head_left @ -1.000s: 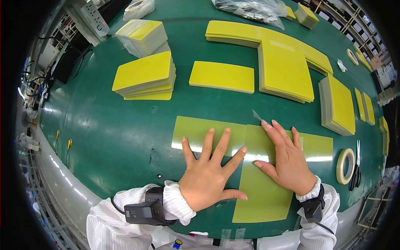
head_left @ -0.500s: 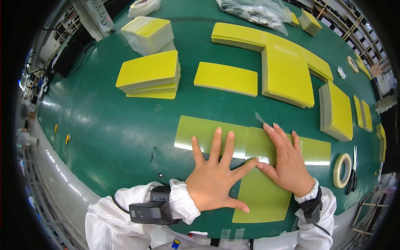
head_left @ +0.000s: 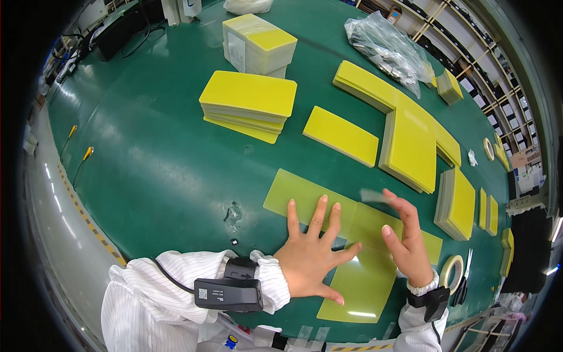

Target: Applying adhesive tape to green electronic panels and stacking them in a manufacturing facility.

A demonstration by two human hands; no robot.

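Note:
Thin translucent yellow-green sheets lie edge to edge in a T: a left sheet (head_left: 287, 190), a middle sheet (head_left: 372, 221), a right piece (head_left: 433, 246) and a lower sheet (head_left: 358, 284). My left hand (head_left: 311, 264) rests over the left and lower sheets, fingers spread, with its thumb on the lower one. My right hand (head_left: 412, 249) is raised over the right part of the T, index finger and thumb apart. A clear tape strip (head_left: 373, 196), blurred, sticks out from its index fingertip. The other right fingers are mostly hidden.
Beyond the sheets stand stacks of yellow plates, including a left stack (head_left: 246, 97), a flat plate pile (head_left: 341, 135) and a joined T-shaped stack (head_left: 413, 146). A tape roll (head_left: 451, 273) and scissors (head_left: 463, 281) lie right of my right hand. A plastic bag (head_left: 387, 50) sits far back.
My right hand has lifted off the sheets, its thumb and index spreading, with the tape strip still at the fingertip. My left hand stays spread on the sheets. The view has turned.

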